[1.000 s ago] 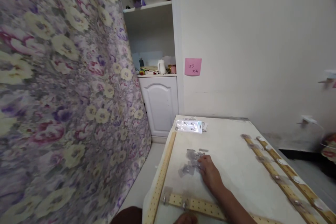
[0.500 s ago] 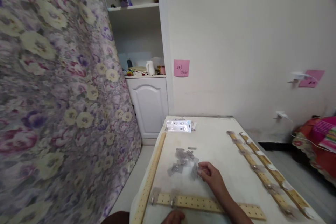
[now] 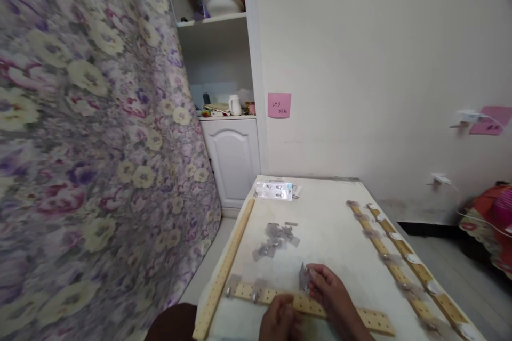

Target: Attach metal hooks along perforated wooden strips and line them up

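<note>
My right hand (image 3: 328, 286) pinches a translucent adhesive hook (image 3: 304, 278), a thin clear square held on edge above the table. Below it lies a perforated wooden strip (image 3: 366, 319), with two adhesive hooks (image 3: 255, 294) at its left end. My left hand (image 3: 278, 317) is closed at the strip's near side, overlapping it in view; what its fingers hold, if anything, is hidden. Beyond my hands is a loose pile of similar clear hooks (image 3: 276, 240).
Another perforated strip (image 3: 226, 266) runs along the table's left edge. On the right lie two strips, one with clear hooks (image 3: 384, 250), one with white round pieces (image 3: 412, 259). A clear blister pack (image 3: 274, 191) lies at the back of the white table (image 3: 320, 213).
My right hand has drawn back from the pile toward me with a clear hook in its fingers. My left hand has risen further into view over the strip. The view has shifted slightly.
</note>
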`<state>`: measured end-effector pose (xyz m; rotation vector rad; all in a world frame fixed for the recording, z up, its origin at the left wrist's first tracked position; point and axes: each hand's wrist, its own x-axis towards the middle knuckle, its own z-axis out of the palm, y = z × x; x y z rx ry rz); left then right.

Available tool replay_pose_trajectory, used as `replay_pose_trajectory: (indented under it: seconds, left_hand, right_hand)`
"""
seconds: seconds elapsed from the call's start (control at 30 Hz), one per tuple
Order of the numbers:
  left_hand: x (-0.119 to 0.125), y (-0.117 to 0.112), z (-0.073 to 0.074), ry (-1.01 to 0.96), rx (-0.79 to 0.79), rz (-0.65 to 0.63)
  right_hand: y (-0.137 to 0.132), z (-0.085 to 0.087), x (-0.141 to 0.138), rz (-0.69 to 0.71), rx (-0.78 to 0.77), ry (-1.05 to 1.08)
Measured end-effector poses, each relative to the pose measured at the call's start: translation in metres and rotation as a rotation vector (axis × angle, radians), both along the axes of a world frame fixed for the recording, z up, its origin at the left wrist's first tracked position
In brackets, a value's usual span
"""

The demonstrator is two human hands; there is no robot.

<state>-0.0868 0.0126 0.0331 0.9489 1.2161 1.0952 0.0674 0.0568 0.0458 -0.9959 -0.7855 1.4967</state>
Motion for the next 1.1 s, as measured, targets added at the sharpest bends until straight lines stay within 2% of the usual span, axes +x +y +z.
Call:
replay_pose_trajectory:
  seconds: [0.1, 0.17, 0.3, 0.43, 0.67, 0.83, 0.97, 1.03, 1.1]
  left_hand:
    - [0.009, 0.009, 0.021, 0.105, 0.036, 0.043]
    - [0.013, 0.013, 0.03, 0.183, 0.078, 0.036]
    - [0.018, 0.017, 0.036, 0.243, 0.13, 0.021]
    - [0.019, 0.024, 0.036, 0.225, 0.095, 0.077]
    - [0.014, 0.031, 0.034, -0.048, -0.022, 0.267]
    - [0.015, 0.018, 0.03, -0.28, -0.11, 0.209]
    - [0.015, 0.009, 0.028, -0.405, -0.184, 0.159]
    - [0.016, 0.006, 0.028, -0.458, -0.211, 0.144]
    - [0.018, 0.003, 0.027, -0.488, -0.223, 0.12]
  right_hand:
    - [-0.004, -0.007, 0.002, -0.003, 0.034, -0.108]
    - [-0.007, -0.007, 0.003, -0.01, 0.07, -0.191]
    - [-0.013, 0.002, 0.005, -0.073, 0.132, -0.331]
    - [-0.015, 0.01, 0.007, -0.097, 0.151, -0.355]
    - [-0.002, -0.003, 0.019, -0.251, 0.139, -0.406]
    - [0.01, -0.014, 0.034, -0.246, 0.131, -0.488]
    - [0.007, -0.013, 0.038, -0.26, 0.18, -0.532]
    - [0.002, -0.01, 0.034, -0.189, 0.191, -0.519]
    - [-0.003, -0.007, 0.027, -0.056, 0.169, -0.453]
